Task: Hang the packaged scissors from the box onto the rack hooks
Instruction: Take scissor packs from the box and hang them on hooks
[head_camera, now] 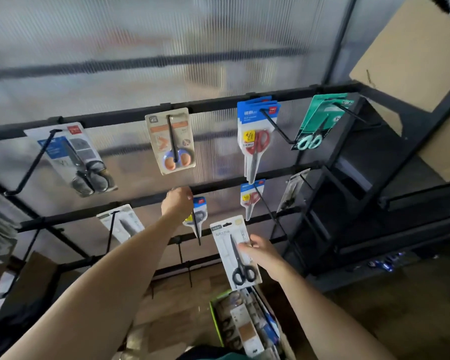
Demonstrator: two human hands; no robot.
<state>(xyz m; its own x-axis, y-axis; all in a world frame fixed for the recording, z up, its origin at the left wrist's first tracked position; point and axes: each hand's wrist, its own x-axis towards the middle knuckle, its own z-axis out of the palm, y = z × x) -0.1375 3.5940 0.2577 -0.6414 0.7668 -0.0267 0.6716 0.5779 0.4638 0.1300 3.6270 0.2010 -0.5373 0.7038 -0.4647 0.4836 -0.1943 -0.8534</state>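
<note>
scissors pack (235,253) in right hand (263,252); left fingers hidden.

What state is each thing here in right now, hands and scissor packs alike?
Left hand: reaching to the grey pack's hook.
Right hand: holding the black pack, unhung.
Grey pack: on hook.
Orange pack: hung.
Red packs: hung.
Box: open, packs inside.

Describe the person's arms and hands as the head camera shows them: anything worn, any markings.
Both forearms are bare up to the bottom edge of the picture, so no sleeve shows. The left hand and right hand wear no gloves. No watch, bracelet or ring is visible, though motion blur softens the fingers. No markings show on either arm.
</note>
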